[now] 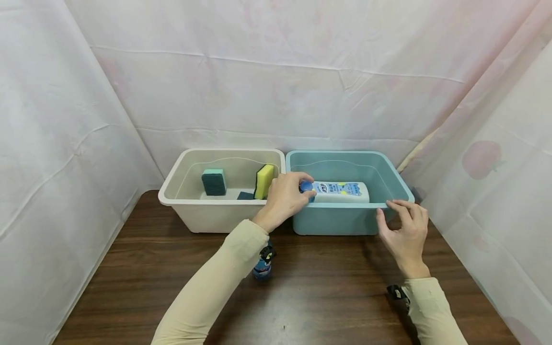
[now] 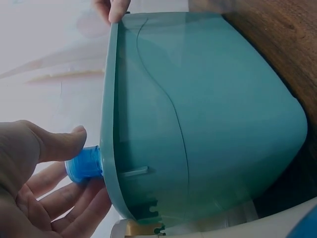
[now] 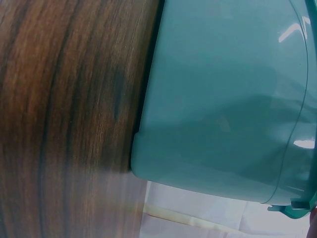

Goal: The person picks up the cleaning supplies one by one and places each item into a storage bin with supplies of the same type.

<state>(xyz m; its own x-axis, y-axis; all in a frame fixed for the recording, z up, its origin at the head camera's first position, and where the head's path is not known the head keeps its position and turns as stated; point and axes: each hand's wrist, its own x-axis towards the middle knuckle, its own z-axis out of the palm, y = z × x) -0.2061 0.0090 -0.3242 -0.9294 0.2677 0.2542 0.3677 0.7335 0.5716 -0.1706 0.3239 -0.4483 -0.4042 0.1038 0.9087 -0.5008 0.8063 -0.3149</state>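
My left hand [image 1: 286, 194] has its thumb and fingers around the blue cap [image 2: 84, 164] of a white bottle [image 1: 340, 191]. The bottle lies lengthwise in the teal bin [image 1: 336, 220], beside the front wall, with its cap toward the left and a blue and yellow label facing up. In the left wrist view the cap shows above the rim while the bin wall hides the body. At the bin's front right corner, my right hand [image 1: 407, 227] grips the rim, thumb low on the outside and fingertips over the edge.
Left of the teal bin stands a cream bin [image 1: 224, 211] holding a green sponge [image 1: 214, 182], a yellow sponge [image 1: 264, 181] and a dark flat piece [image 1: 245, 196]. A small blue bottle [image 1: 262, 269] stands on the wooden table [image 1: 327, 292], partly behind my left sleeve. Curtains enclose the table.
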